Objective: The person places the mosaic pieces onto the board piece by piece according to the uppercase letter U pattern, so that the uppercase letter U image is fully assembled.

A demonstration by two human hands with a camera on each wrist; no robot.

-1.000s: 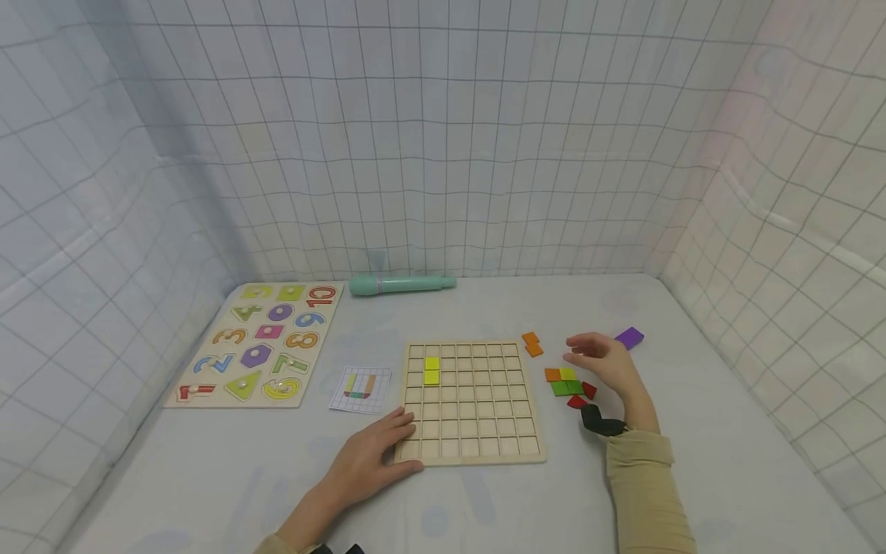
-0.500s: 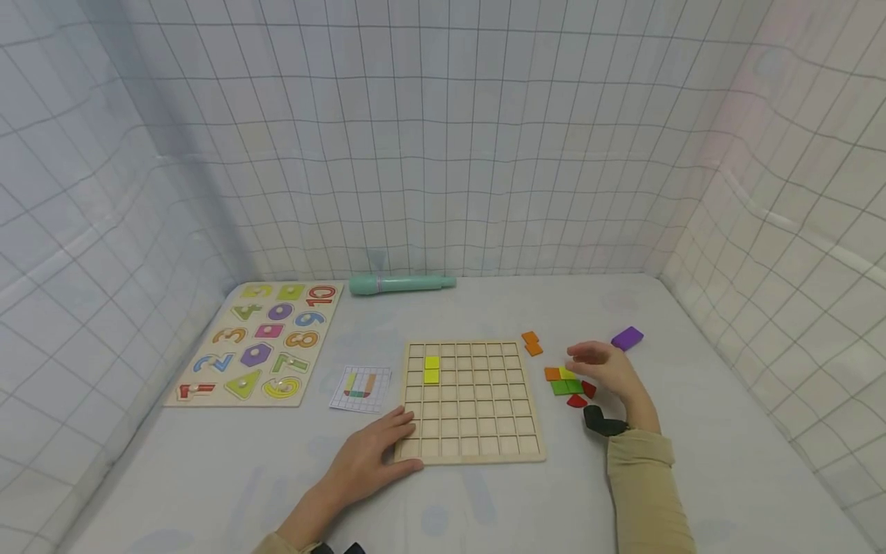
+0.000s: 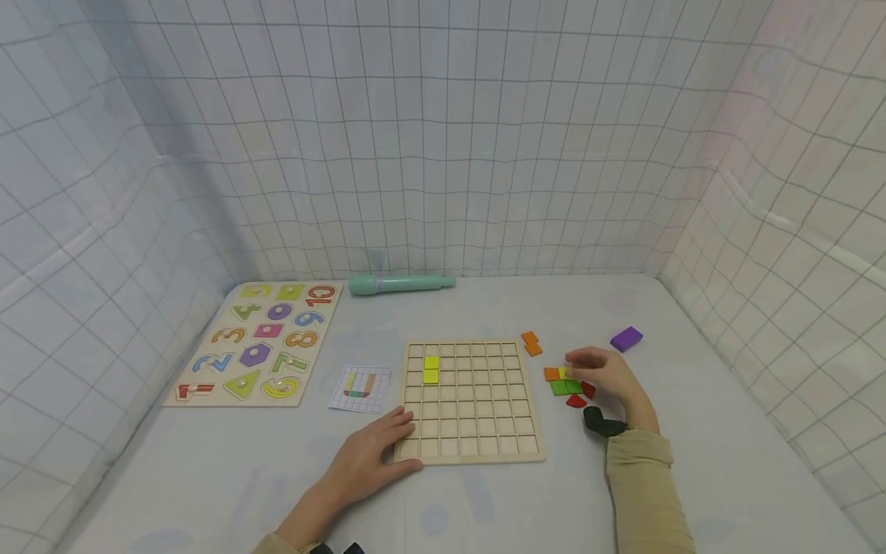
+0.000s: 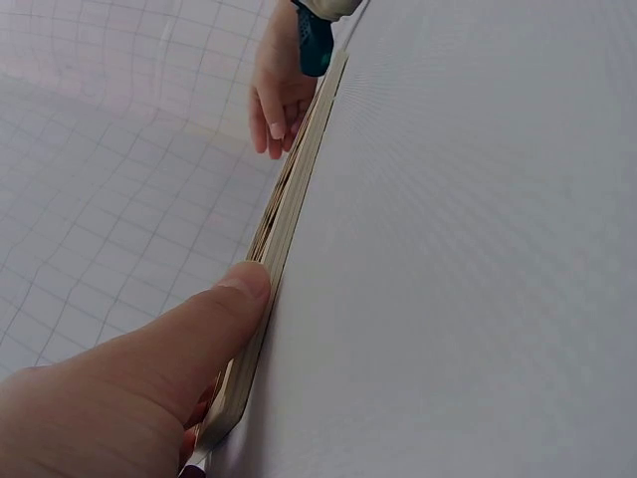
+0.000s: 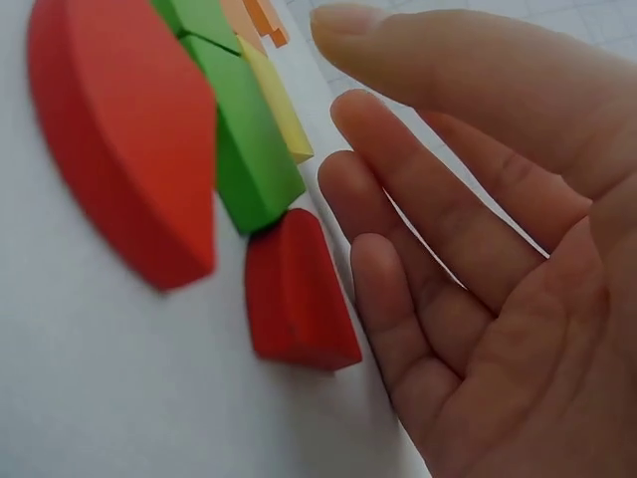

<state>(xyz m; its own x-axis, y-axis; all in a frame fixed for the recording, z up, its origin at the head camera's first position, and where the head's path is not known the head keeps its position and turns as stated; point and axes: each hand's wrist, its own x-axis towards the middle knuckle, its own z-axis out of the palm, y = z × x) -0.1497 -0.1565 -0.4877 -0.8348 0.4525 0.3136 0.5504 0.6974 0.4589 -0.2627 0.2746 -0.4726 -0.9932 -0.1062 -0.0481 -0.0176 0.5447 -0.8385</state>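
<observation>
At the near left corner of a wooden grid board (image 3: 477,410), my left hand (image 3: 370,460) rests with fingers over the left edge and thumb (image 4: 234,289) along the front edge. Two yellow square tiles (image 3: 432,369) lie in the board's upper left cells. My right hand (image 3: 609,377), fingers loosely bent, hovers beside a cluster of tiles right of the board. Nothing shows between its thumb and fingers. The cluster has a partly covered yellow tile (image 5: 274,95), green tiles (image 5: 244,139), an orange tile (image 3: 551,374) and two red rounded-edge pieces (image 5: 129,129).
Two orange tiles (image 3: 531,343) lie beyond the cluster, with a purple block (image 3: 627,339) farther right. Left of the board is a gridded card (image 3: 377,392) with a coloured U shape. A number puzzle (image 3: 263,403) lies far left; a teal tube (image 3: 408,284) lies near the back wall.
My right hand has lowered slightly toward the viewer, its fingertips coming over the cluster's yellow tile. The left hand and board have stayed in place.
</observation>
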